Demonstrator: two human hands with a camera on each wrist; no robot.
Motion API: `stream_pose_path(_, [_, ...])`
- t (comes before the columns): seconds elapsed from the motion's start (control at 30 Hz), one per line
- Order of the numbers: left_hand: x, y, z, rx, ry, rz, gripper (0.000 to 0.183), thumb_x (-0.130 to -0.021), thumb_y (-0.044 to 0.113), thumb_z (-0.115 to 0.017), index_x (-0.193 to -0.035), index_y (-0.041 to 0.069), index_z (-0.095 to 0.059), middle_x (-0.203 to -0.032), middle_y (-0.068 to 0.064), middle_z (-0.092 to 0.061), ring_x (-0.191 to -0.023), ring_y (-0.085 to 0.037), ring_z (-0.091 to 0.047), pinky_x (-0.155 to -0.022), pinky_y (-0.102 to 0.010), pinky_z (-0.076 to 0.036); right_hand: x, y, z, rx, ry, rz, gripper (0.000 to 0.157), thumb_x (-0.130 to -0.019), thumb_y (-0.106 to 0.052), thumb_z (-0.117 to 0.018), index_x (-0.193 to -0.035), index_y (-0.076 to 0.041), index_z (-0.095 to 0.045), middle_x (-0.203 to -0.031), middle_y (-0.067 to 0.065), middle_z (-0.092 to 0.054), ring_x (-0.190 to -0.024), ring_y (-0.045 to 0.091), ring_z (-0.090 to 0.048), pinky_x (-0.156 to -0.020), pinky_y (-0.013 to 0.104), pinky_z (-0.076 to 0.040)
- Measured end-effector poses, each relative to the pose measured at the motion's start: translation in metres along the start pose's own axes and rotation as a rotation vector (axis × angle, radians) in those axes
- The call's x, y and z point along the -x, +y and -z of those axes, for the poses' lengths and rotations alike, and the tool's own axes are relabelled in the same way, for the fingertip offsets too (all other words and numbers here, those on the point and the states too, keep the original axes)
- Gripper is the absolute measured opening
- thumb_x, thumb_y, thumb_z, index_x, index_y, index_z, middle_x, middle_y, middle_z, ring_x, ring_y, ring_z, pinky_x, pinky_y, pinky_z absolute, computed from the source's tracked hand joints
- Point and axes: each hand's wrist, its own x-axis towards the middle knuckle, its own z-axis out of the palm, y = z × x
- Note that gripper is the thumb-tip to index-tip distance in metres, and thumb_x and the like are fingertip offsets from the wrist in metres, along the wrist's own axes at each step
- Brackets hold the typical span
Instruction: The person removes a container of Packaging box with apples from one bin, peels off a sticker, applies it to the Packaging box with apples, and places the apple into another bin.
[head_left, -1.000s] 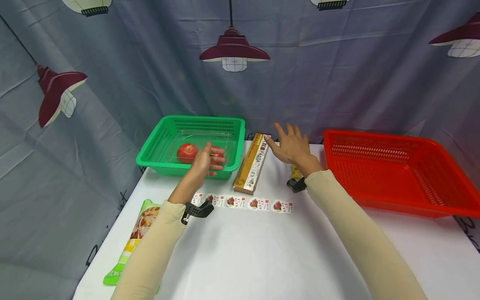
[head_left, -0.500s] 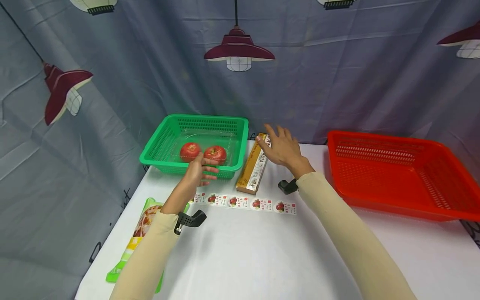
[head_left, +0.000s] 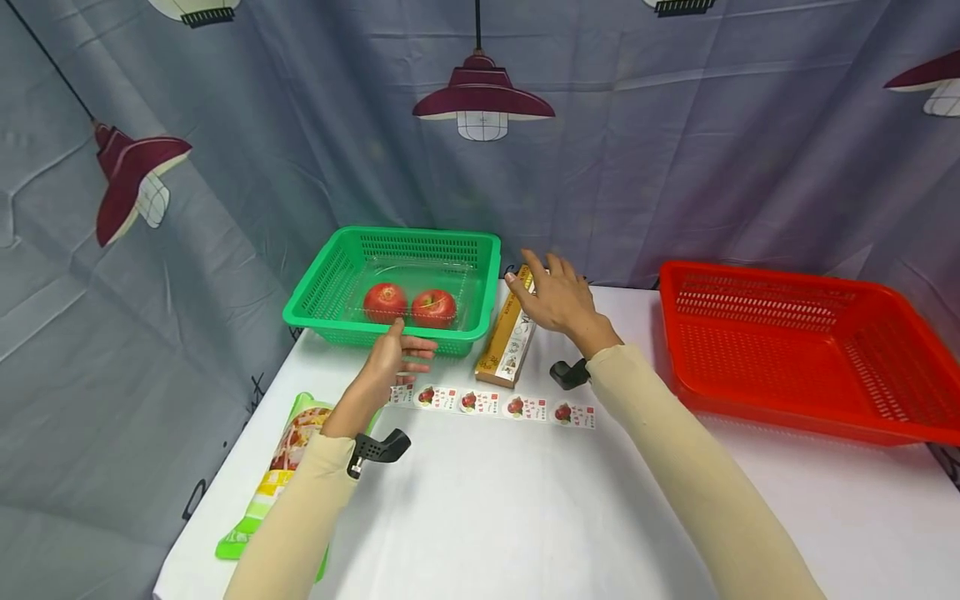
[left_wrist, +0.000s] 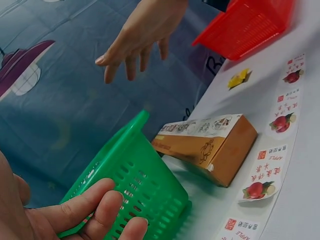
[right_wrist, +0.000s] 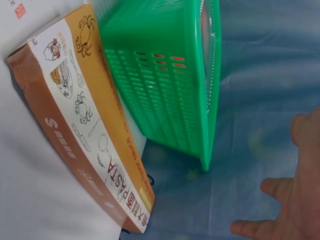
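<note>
My left hand [head_left: 386, 362] hovers in front of the green basket [head_left: 315, 325], fingers loosely extended and holding nothing. Inside that basket two red apples [head_left: 433, 309] lie in a clear plastic tray. My right hand [head_left: 557, 298] is raised over the far end of the pasta box [head_left: 500, 350], its fingers spread. In the right wrist view a gap shows between the fingers [right_wrist: 255, 229] and the box. A strip of apple stickers [head_left: 480, 402] lies flat on the table; the left fingers cover its left end in the head view.
A red basket [head_left: 750, 412] stands at the right. The green bag [head_left: 288, 458] with a food picture lies under the left forearm. A small yellow packet [left_wrist: 239, 79] sits beyond the pasta box. Grey cloth [head_left: 600, 167] hangs behind the white table [head_left: 510, 517].
My right hand has moved left, from beside the pasta box to above it. The left hand has drawn back toward me, off the green basket, so both apples show. The view has shifted slightly.
</note>
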Motion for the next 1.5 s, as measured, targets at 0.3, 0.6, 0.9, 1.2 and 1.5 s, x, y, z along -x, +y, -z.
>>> stream_pose_path(0.3, [-0.006, -0.009, 0.002, 0.006, 0.017, 0.004, 0.075, -0.107, 0.047, -0.01, -0.125, -0.003, -0.064, -0.108, -0.013, -0.066, -0.108, -0.038, -0.06, -0.087, -0.048, -0.044, -0.001, -0.002, -0.002, -0.002, -0.01, 0.007, 0.076, -0.097, -0.069, -0.022, -0.159, -0.024, -0.015, -0.158, 0.022, -0.018, -0.144, 0.044, -0.016, -0.106, 0.067, -0.02])
stream_pose_path(0.6, [-0.013, -0.014, 0.003, 0.032, 0.045, 0.014, 0.072, -0.108, 0.044, -0.013, -0.121, -0.002, -0.066, -0.104, -0.009, -0.067, -0.104, -0.036, -0.063, -0.077, -0.04, -0.047, -0.002, -0.01, -0.007, -0.011, -0.024, 0.018, 0.077, -0.097, -0.069, -0.023, -0.159, -0.023, -0.015, -0.158, 0.021, -0.017, -0.143, 0.044, -0.016, -0.107, 0.067, -0.019])
stream_pose_path(0.9, [-0.017, -0.018, -0.001, 0.035, 0.077, -0.018, 0.071, -0.108, 0.041, -0.013, -0.123, -0.005, -0.064, -0.102, -0.007, -0.066, -0.095, -0.028, -0.065, -0.076, -0.039, -0.048, -0.005, -0.022, -0.014, -0.021, -0.032, 0.058, 0.075, -0.098, -0.067, -0.024, -0.159, -0.024, -0.014, -0.158, 0.019, -0.019, -0.143, 0.043, -0.018, -0.106, 0.065, -0.023])
stream_pose_path(1.2, [-0.017, -0.021, -0.001, -0.034, 0.086, -0.079, 0.069, -0.108, 0.04, -0.014, -0.119, -0.004, -0.067, -0.108, -0.017, -0.062, -0.097, -0.032, -0.063, -0.087, -0.052, -0.044, -0.008, -0.037, -0.021, -0.021, -0.039, 0.076, 0.074, -0.099, -0.066, -0.024, -0.159, -0.025, -0.014, -0.158, 0.02, -0.019, -0.144, 0.042, -0.017, -0.108, 0.062, -0.024])
stream_pose_path(1.5, [-0.017, -0.022, 0.001, -0.033, 0.089, -0.074, 0.064, -0.109, 0.037, -0.017, -0.12, -0.007, -0.062, -0.091, -0.008, -0.06, -0.092, -0.03, -0.065, -0.076, -0.045, -0.044, -0.009, -0.049, -0.028, -0.047, -0.057, 0.074, 0.074, -0.099, -0.066, -0.024, -0.159, -0.026, -0.013, -0.159, 0.019, -0.016, -0.145, 0.041, -0.016, -0.108, 0.062, -0.024])
